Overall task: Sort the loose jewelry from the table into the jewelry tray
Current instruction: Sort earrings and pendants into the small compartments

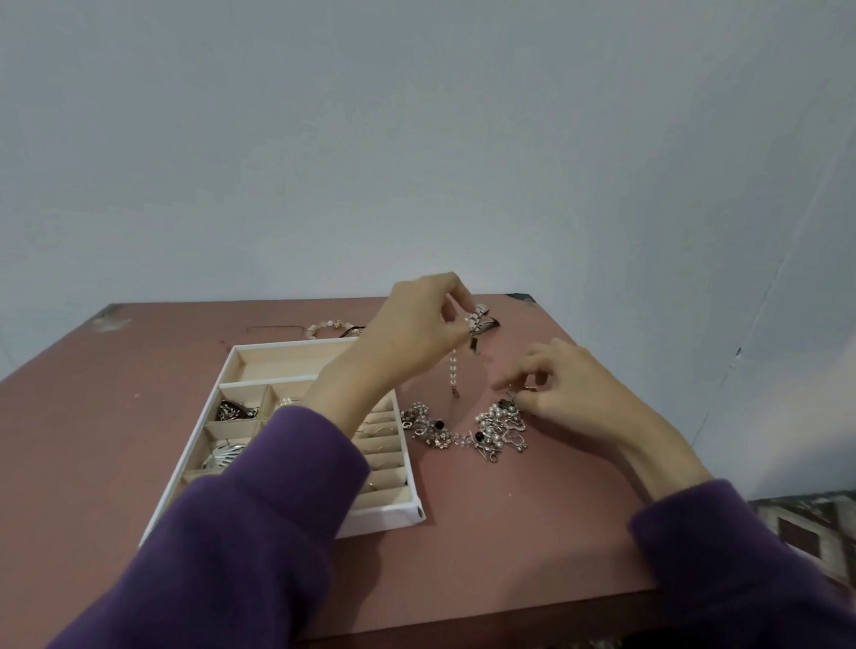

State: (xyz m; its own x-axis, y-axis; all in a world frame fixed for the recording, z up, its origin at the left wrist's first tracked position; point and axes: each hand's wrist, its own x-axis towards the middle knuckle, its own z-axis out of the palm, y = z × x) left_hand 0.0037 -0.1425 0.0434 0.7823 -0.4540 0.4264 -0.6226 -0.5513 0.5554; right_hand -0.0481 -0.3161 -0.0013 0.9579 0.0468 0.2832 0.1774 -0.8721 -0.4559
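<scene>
left sleeve (236, 537): purple, fleecy | right sleeve (750, 579): purple, fleecy | left hand (416, 326), right hand (569, 388): bare

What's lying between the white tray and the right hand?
A heap of silvery, pearly jewelry on the table, seen in the head view.

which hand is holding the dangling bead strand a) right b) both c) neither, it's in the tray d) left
d: the left hand pinches the bead strand, which hangs from it, while the right hand pinches at the jewelry pile on the table.

Pink table (504, 527): tray (381, 518), jewelry heap (465, 433), bracelet (324, 328).
</scene>
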